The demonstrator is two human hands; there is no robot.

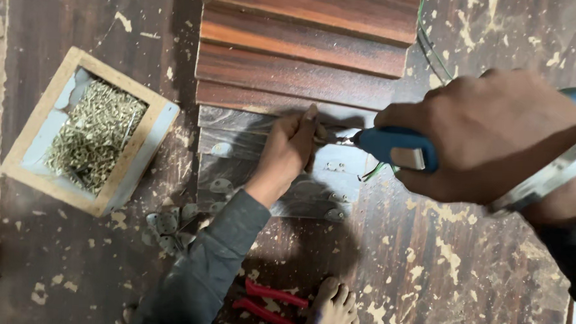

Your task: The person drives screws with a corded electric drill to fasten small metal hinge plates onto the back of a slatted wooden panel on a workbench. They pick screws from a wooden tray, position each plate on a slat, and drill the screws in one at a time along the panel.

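left hand [291, 149] pinching one screw [319, 135] | right hand [493, 134] gripping one blue screwdriver [391, 145] | one screw box [91, 131]

Blue tool [397, 146] in right hand [487, 134]: smooth shiny plastic, metal tip. Stepped boards [305, 47]: brown wood, smooth, a bit glossy. Grey strips [238, 138] by left hand [291, 149]: dull wood with small shiny metal plates. Box [141, 154]: rough raw chipboard, full of shiny brass-colour screws [94, 133]. Floor [437, 263]: dark wood, rough, dusty, paint flecks. Pliers [267, 303]: red plastic grips. Sleeve [211, 268]: grey soft cloth.
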